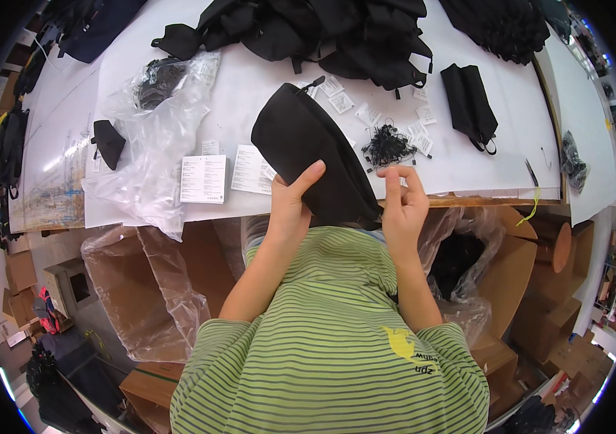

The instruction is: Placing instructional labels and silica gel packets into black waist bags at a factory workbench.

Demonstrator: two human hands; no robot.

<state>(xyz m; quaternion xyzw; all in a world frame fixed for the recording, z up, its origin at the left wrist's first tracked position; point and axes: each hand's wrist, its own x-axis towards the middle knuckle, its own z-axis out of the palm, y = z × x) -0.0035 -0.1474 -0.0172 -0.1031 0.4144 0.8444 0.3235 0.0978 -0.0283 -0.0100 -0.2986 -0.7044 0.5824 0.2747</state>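
Along the desk (467, 177) at six o'clock, I see the left hand (293, 202) grasping a pouch (308, 134), probably steadying it, right hand (404, 202) curled, contents unclear.

- Left hand (292, 207) gripping black pouch (309, 137), thumb on top.
- Right hand (404, 205) just beside it, fingers curled; grasp unclear.
- Tangle of black strings (387, 147) on white tabletop (467, 173).
- White printed cards (203, 179) left of pouch.
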